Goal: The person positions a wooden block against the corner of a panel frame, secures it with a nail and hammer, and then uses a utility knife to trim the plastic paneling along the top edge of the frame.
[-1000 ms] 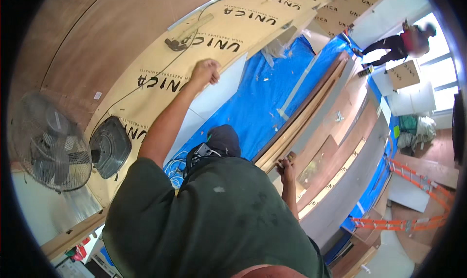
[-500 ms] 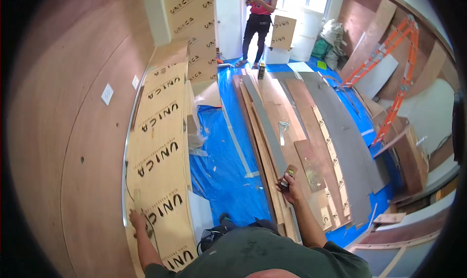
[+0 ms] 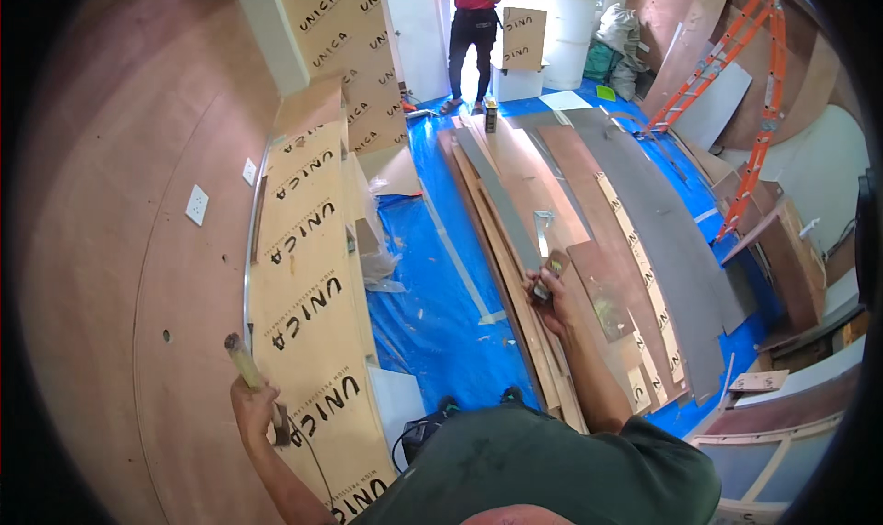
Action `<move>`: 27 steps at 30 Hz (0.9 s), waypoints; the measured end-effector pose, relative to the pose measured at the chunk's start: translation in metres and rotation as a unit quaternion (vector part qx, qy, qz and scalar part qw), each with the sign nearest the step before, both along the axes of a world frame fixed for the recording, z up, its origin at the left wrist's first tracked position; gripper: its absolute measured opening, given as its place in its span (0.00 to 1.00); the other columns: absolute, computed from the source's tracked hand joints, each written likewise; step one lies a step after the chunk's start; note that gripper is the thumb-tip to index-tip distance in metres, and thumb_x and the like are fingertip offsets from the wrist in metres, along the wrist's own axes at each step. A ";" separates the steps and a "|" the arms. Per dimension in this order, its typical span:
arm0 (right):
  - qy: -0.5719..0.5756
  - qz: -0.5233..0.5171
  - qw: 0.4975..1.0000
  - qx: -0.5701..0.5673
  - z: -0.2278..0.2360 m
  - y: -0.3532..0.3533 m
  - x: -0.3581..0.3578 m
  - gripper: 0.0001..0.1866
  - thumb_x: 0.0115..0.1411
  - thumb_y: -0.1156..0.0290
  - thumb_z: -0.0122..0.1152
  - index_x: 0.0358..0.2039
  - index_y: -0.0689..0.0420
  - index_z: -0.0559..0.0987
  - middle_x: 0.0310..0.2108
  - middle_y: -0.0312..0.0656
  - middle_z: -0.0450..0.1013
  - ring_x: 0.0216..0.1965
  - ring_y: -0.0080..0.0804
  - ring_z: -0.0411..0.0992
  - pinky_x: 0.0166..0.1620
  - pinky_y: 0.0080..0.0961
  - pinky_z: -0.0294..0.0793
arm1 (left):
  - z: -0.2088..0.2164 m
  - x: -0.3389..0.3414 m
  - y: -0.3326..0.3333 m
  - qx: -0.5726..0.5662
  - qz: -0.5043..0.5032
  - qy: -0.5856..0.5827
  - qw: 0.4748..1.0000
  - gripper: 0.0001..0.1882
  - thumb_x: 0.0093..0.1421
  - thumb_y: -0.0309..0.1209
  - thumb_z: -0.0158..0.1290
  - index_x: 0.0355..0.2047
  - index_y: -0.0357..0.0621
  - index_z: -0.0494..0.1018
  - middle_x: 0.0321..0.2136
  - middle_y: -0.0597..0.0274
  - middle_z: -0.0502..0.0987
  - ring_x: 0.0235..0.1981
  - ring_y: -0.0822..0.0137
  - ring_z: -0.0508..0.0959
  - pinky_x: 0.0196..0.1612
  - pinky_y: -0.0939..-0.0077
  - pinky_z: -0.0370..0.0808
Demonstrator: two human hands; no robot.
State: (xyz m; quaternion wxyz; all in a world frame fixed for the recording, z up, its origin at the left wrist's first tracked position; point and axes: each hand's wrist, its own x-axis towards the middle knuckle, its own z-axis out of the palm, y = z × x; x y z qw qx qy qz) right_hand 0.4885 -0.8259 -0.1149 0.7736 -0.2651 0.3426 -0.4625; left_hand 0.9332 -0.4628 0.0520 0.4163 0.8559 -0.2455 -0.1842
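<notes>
Over the paper-covered ledge [image 3: 313, 313] along the left wall, my left hand [image 3: 253, 407] is closed around a pale-handled tool [image 3: 245, 359]. Its handle has a dark tip and points up and away; a darker part shows below the fist, and its exact kind is unclear. My right hand [image 3: 552, 309] is raised over the stacked boards [image 3: 515, 249], closed on a small dark object with a yellow-green patch [image 3: 555, 268]. A flat brown piece shows at its upper end. My fingers partly hide this object.
A person [image 3: 474, 38] stands at the far end beside a box [image 3: 522, 39]. An orange ladder [image 3: 759, 111] leans at the right. Blue sheeting [image 3: 451, 341] covers the floor, and a metal bracket [image 3: 544, 231] and a can-like container [image 3: 491, 116] lie on the boards.
My left hand has lifted the pale-handled tool off the ledge toward the wall. My right hand has moved slightly farther away with its object. The view has shifted a little.
</notes>
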 end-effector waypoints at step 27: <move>-0.281 -0.360 0.887 0.071 0.077 -0.016 -0.269 0.13 0.68 0.63 0.52 0.48 0.55 0.70 0.48 0.56 0.72 0.52 0.54 0.73 0.57 0.53 0.72 | 0.024 -0.410 -0.316 -0.197 -0.777 0.273 0.531 0.44 0.50 0.26 0.62 0.67 0.43 0.56 0.64 0.40 0.58 0.40 0.62 0.76 0.44 0.68 0.76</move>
